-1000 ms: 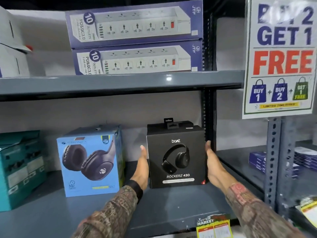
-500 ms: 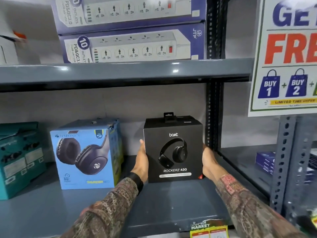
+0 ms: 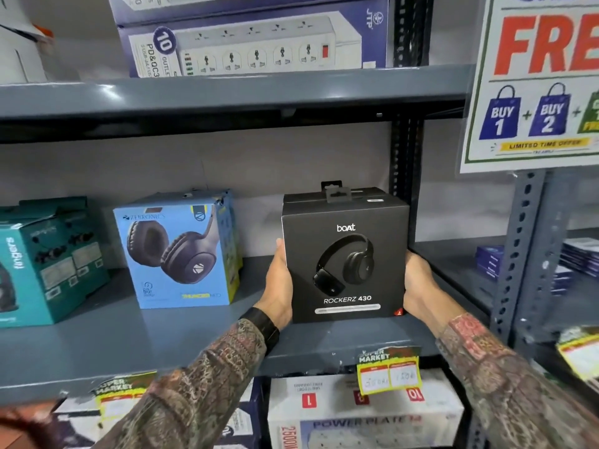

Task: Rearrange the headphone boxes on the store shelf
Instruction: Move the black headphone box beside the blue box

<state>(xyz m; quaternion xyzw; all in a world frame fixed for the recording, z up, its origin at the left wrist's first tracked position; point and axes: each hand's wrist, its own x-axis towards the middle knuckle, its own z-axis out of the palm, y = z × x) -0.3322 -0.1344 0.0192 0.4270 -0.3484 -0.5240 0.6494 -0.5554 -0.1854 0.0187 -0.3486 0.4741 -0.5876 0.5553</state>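
A: From the head view, where do we have the matte black cardboard headphone box (image 3: 345, 259)?

B: Between our palms, at the right end of the grey metal middle shelf (image 3: 162, 338), close to the dark upright post (image 3: 405, 157). Our left hand (image 3: 279, 288) presses flat on its left face, our right hand (image 3: 418, 288) cups the right face. So each grip is clamped on the box from the side, fingers mostly hidden behind it.

A: Why hold it that way?

B: We judge a two-sided squeeze keeps the printed front square to the aisle while we shift it. Whether its base touches the shelf, we cannot tell.

A: And the neighbours?

B: The light blue cardboard headphone box (image 3: 180, 254) stands well apart to the left, angled slightly, its top flaps a little creased; beside it sits a teal cardboard box (image 3: 48, 264). Smooth card, sharp corners, all easy to slide on painted steel.
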